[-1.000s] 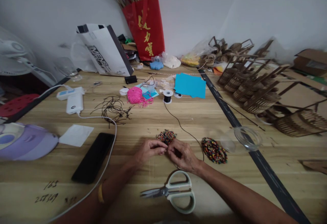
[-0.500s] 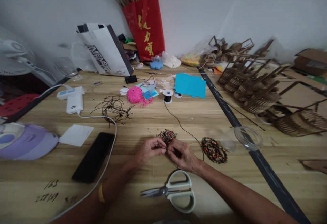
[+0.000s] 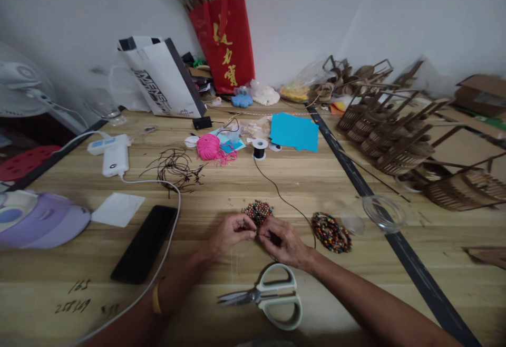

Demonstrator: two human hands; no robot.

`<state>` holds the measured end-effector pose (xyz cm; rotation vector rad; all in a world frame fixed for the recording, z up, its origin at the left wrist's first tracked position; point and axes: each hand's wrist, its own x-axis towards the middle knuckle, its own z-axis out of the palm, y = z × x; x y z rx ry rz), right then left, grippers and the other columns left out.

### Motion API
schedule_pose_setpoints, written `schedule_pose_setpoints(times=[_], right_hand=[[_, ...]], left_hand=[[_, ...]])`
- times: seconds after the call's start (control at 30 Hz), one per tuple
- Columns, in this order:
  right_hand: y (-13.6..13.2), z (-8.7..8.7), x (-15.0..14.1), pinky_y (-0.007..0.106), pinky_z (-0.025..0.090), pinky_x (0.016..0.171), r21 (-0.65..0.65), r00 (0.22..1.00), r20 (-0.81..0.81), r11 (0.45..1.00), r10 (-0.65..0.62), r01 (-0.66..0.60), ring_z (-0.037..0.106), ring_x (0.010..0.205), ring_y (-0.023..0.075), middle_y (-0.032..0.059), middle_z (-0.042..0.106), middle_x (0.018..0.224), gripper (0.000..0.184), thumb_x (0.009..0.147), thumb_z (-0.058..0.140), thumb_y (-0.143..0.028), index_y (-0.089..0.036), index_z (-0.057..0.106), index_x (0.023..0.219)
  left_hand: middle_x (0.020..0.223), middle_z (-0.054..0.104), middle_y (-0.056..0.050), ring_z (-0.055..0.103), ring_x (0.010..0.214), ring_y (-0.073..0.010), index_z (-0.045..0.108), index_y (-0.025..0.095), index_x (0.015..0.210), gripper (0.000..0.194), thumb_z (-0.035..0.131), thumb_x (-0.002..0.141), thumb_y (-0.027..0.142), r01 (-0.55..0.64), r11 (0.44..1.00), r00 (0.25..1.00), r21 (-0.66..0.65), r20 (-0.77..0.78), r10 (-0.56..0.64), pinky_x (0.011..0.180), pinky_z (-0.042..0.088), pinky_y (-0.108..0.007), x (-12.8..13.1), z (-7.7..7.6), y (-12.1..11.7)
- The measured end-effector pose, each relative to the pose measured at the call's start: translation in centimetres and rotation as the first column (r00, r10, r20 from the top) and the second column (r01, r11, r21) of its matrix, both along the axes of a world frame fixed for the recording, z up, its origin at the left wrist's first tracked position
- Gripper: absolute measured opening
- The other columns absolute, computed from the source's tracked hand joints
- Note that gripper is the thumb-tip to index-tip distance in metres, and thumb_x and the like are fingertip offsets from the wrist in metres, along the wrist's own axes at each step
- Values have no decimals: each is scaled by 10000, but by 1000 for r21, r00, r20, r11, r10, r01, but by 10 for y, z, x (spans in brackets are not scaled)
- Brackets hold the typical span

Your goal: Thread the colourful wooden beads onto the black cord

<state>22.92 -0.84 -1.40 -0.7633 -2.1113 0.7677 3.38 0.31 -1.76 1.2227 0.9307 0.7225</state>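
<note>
My left hand [image 3: 234, 233] is closed in a pinch, with thumb and forefinger meeting on something too small to make out. Almost touching it, my right hand [image 3: 285, 241] pinches the thin black cord [image 3: 282, 198], which runs from a white spool [image 3: 259, 150] and passes under that hand. Just beyond the fingertips lies a pile of small multicoloured beads [image 3: 258, 210]. A coiled string of similar beads [image 3: 331, 232] rests right of my right hand. Scissors [image 3: 261, 297] with pale handles lie spread a little on the near side of my hands.
Left of my arm are a black phone [image 3: 144, 244], a white cable [image 3: 178, 204] and a purple-white device [image 3: 43, 219]. Tangled black cords [image 3: 176, 170], pink yarn [image 3: 208, 147] and blue sheets [image 3: 294, 132] lie farther back. Clear round lids [image 3: 383, 214] and woven baskets [image 3: 403, 149] stand right.
Hardly anything differs. My fingertips have shifted very slightly, still pinched close together above the near edge of the bead pile.
</note>
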Motion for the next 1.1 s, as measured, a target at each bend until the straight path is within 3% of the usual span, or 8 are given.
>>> schedule_pose_setpoints(times=[0.57, 1.1], right_hand=[[0, -1, 1, 233, 390, 568, -1, 1000, -11, 1000, 28, -28, 496, 628, 122, 21, 537, 703, 85, 865, 510, -153, -174, 537, 788], [1, -3, 1, 226, 393, 569, 17, 1000, -14, 1000, -3, 3, 507, 628, 123, 24, 552, 703, 107, 879, 506, -180, -170, 549, 781]], left_hand=[[680, 636, -14, 579, 634, -112, 613, 110, 758, 303, 777, 634, 332, 1, 999, 999, -37, 50, 1, 630, 445, -228, 0, 0, 0], [708, 646, -16, 573, 670, -118, 638, 115, 761, 260, 778, 624, 286, -4, 1000, 1000, -18, -4, 4, 655, 429, -229, 0, -2, 0]])
